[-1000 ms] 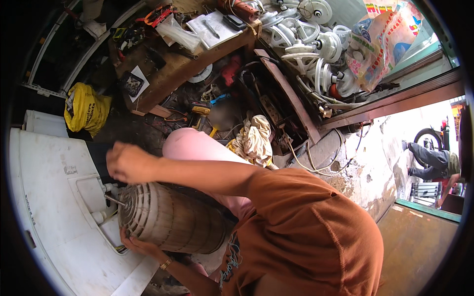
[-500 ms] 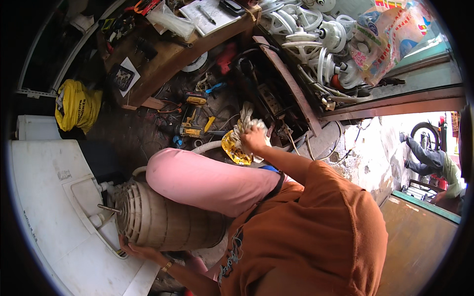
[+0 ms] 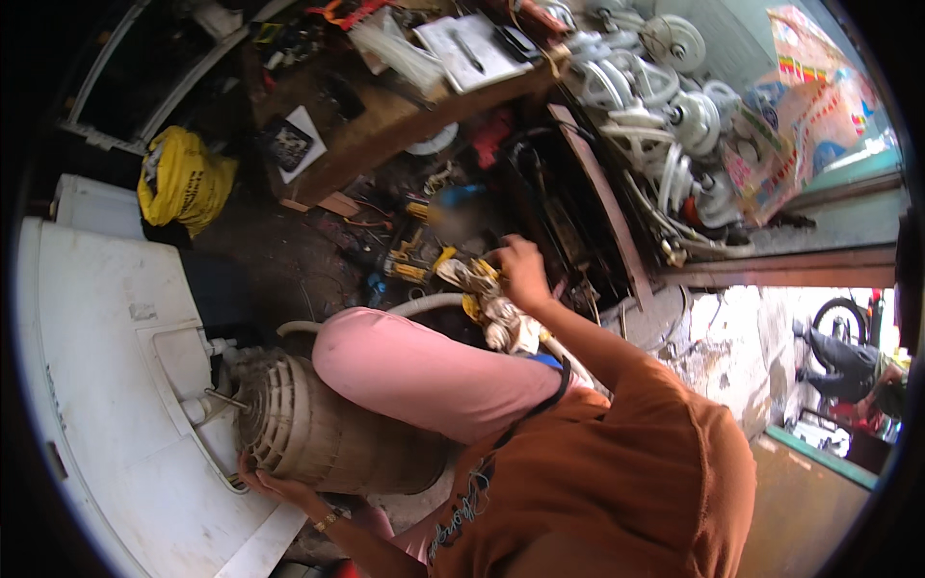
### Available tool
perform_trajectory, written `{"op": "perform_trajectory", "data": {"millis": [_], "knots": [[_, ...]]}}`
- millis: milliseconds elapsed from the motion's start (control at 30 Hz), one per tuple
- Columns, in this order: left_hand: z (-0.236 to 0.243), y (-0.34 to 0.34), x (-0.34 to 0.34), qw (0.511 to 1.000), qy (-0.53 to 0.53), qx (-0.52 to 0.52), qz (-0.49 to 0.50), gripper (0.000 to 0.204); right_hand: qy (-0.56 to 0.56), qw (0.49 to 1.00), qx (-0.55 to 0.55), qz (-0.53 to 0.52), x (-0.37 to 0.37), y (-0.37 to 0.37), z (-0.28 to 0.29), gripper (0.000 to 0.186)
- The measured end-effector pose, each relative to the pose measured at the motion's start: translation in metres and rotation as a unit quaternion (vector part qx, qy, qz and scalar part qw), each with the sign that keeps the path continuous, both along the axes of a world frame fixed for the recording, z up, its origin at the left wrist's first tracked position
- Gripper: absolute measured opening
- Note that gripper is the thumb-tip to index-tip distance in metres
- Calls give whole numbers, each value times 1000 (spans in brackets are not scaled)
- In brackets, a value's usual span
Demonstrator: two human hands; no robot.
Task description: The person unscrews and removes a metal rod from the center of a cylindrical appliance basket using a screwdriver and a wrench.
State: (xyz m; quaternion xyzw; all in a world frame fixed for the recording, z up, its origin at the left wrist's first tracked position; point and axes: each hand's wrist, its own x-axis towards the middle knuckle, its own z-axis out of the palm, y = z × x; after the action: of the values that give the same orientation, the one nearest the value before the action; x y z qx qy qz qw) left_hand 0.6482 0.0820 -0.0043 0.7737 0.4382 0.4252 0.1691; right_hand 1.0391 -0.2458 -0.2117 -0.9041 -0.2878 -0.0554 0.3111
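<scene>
We see the drum [image 3: 337, 438] lying on its side, its ribbed end pointing left, with our left hand [image 3: 275, 484] touching the lower edge of that end; the fingers bend against the edge, though we cannot tell how tightly they hold. Our right hand [image 3: 523, 273] is well apart from the drum, up at the crumpled cloth [image 3: 506, 323], fingers curved, and we cannot tell whether they grip it. The pink trouser leg [image 3: 405, 361] crosses just above the drum, hiding part of its upper side, and the white casing [image 3: 106, 337] stands close to the ribbed end, leaving little room there. More room shows on the dark floor [image 3: 275, 255] beyond the knee, below the desk [image 3: 385, 125], with the drill [image 3: 409, 255] at its right. The drum looks dingy beige-brown and stained, with stepped rings around its end and a thin metal shaft [image 3: 226, 399] sticking out from the middle.
</scene>
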Motion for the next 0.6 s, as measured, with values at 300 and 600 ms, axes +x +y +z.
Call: {"op": "perform_trajectory", "data": {"millis": [300,600], "knots": [[18,-10,22,999,44,12,5,50,96,960,-201,-171,67,-75,-18,75],[17,-9,18,999,43,13,12,45,93,957,-259,-94,61,-76,-16,67]]}}
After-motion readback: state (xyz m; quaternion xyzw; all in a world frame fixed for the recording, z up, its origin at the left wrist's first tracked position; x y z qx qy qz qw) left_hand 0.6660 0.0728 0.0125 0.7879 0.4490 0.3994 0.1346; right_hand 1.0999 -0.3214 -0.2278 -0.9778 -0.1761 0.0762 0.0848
